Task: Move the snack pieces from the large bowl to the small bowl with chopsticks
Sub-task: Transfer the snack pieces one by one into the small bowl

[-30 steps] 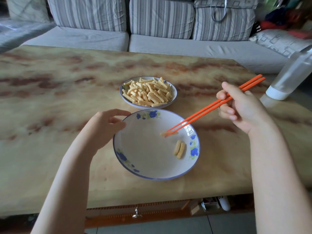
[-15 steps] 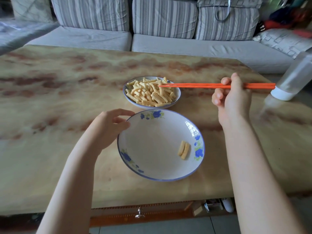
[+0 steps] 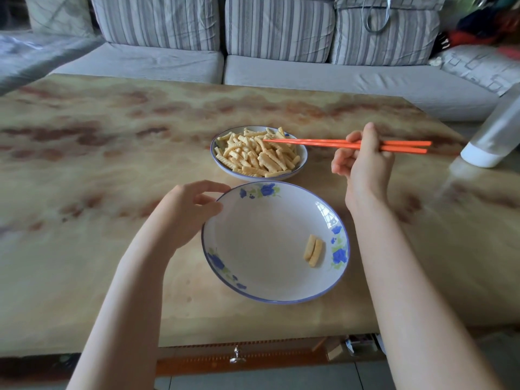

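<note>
The right hand (image 3: pixel 365 167) fingers pinch long orange chopsticks (image 3: pixel 318 142), tips close together over the heaped small white bowl (image 3: pixel 301 164), while two ridged yellow snack pieces (image 3: pixel 314 250) lie toward the person (long axes pointing away) in the large blue-flowered bowl (image 3: pixel 261 249), nearer this hand than the loosely curled left hand (image 3: pixel 188 209) touching its rim.
</note>
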